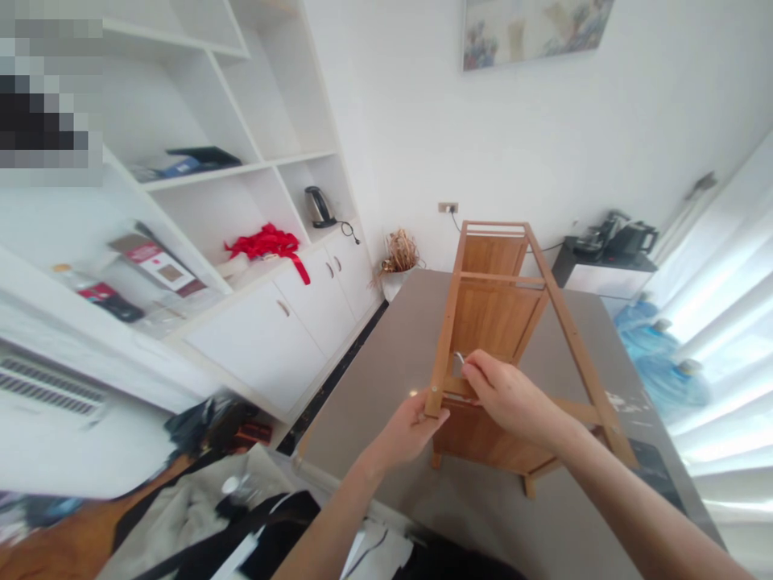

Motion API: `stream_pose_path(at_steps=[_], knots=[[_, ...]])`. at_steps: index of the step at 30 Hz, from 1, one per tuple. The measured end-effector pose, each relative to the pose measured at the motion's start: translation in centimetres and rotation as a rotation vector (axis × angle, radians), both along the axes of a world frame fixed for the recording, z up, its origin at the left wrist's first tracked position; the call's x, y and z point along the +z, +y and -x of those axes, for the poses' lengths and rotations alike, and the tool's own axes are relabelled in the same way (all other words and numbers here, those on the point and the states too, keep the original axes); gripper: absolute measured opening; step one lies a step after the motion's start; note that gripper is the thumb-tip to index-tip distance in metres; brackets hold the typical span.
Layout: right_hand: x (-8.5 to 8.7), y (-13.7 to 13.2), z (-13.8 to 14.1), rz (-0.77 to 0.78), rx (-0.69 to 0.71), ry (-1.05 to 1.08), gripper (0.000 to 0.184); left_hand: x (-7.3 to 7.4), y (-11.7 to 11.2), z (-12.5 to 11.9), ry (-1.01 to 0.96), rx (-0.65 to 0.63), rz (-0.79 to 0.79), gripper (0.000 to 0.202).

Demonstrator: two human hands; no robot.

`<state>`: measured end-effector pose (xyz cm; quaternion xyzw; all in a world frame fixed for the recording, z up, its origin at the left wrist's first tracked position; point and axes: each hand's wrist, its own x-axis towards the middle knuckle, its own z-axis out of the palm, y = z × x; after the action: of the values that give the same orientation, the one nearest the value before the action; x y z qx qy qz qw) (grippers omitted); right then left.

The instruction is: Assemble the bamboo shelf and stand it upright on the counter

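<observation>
A wooden frame with slatted panels [492, 318], like a small shelf unit, stands on the grey table [386, 346]. My left hand [411, 427] is closed around the near left end of its upper rail, fingers wrapped at the corner. Just right of it, my right hand [504, 395] pinches a thin, bent silver tool [459, 357] that looks like a hex key, over the near crossbar [460, 387]. The tool's far end is hidden behind my fingers. A screw head [434, 390] shows at the rail's corner.
White shelves [211, 185] on the left hold a red ribbon [269, 242] and a kettle [319, 207]. A dried plant [400, 251] in a white pot stands beyond the table. Blue water bottles [667, 379] are at the right, below another kettle [631, 240]. Clothes [211, 499] lie at lower left.
</observation>
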<state>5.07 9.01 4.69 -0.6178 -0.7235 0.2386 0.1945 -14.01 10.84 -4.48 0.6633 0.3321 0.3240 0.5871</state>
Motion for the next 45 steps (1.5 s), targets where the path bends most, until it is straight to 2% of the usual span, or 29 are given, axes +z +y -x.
stream_pose_path(at_steps=[2,4,7,9,12,15,18,21,28,31,33,35,39,43,45], knots=[[1.0,0.0,-0.6,-0.071,0.033,-0.029,0.026,0.2,0.7,0.2,-0.106,-0.038,0.151,0.033],[2.3,0.6,-2.1,-0.165,0.055,-0.034,0.026,0.8,2.3,-0.3,-0.202,0.025,0.289,0.034],[3.8,2.9,-6.4,-0.253,0.016,0.000,0.025,2.7,6.2,-2.3,-0.233,0.217,0.383,0.028],[4.2,5.0,-10.0,-0.275,-0.082,0.046,0.022,4.4,9.5,-4.3,-0.200,0.239,0.394,0.024],[3.3,7.3,-15.0,-0.222,-0.308,0.119,0.025,6.5,13.9,-7.1,-0.005,0.237,0.380,0.022],[1.1,8.0,-17.4,-0.091,-0.441,0.298,0.025,7.0,16.6,-9.0,0.078,0.245,0.359,0.013],[-1.1,7.8,-17.5,0.094,-0.488,0.580,0.021,6.4,17.5,-9.9,0.118,0.257,0.328,0.009],[-2.0,7.4,-17.0,0.165,-0.458,0.772,0.017,5.8,17.4,-10.0,0.144,0.274,0.294,0.013],[-2.0,6.4,-16.5,0.239,-0.331,0.764,0.024,5.4,17.0,-7.8,0.181,0.340,0.221,0.013],[-2.6,6.0,-17.8,0.168,-0.328,0.742,0.029,5.3,17.4,-6.5,0.219,0.344,0.199,0.013],[-3.9,5.4,-19.5,0.129,-0.372,0.732,0.033,5.2,17.6,-6.1,0.265,0.335,0.176,0.015],[-6.3,4.3,-21.3,0.157,-0.398,0.723,0.037,5.1,17.8,-5.9,0.317,0.329,0.135,0.019],[-13.1,1.0,-23.5,0.262,-0.425,0.757,0.040,5.3,17.7,-6.2,0.438,0.337,0.007,0.023],[-20.2,-1.4,-23.8,0.307,-0.445,0.958,0.031,5.9,17.2,-6.7,0.501,0.356,-0.047,0.023],[-23.1,-1.4,-24.0,0.304,-0.493,0.856,0.025,6.0,17.1,-6.9,0.520,0.365,-0.056,0.023]])
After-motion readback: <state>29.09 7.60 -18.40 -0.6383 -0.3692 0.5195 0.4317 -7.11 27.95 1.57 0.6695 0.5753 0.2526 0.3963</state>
